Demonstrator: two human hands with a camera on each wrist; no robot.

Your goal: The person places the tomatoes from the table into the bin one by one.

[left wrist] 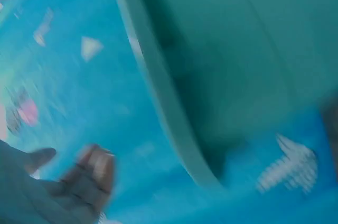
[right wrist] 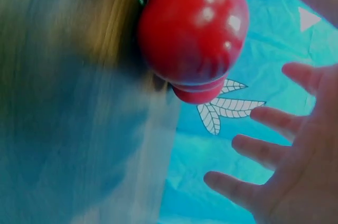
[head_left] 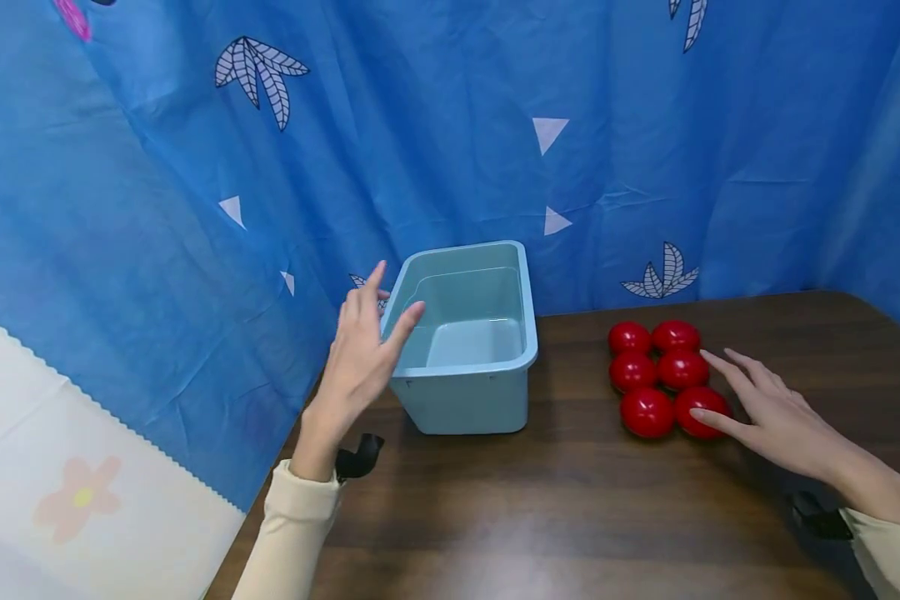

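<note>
Blue curtain (head_left: 450,133) hung behind a dark wood table (head_left: 540,508); white cloth (head_left: 15,433) showed at far left.

Stage, judged from the layout: early. All six red balls (head_left: 682,367) lay on the table at right, in three rows of two; none was in a hand, and none showed in the bin (head_left: 465,404). Done: nothing evident. Left: presumably the handling of all six.

Container: one bin, pale blue, upright, near the curtain and well apart from the balls. No contents showed on the visible part of its floor; the near part was hidden by the front wall.

Grip, left hand (head_left: 360,350): thumb and fingers spread apart, nothing held, at the bin's left side. Left wrist view was blurred but showed a gap to the rim.

Grip, right hand (head_left: 783,425): fingers extended and spread, nothing held, just beside the right column. Thumb overlapped the nearest ball in head view; right wrist view showed them apart.
</note>
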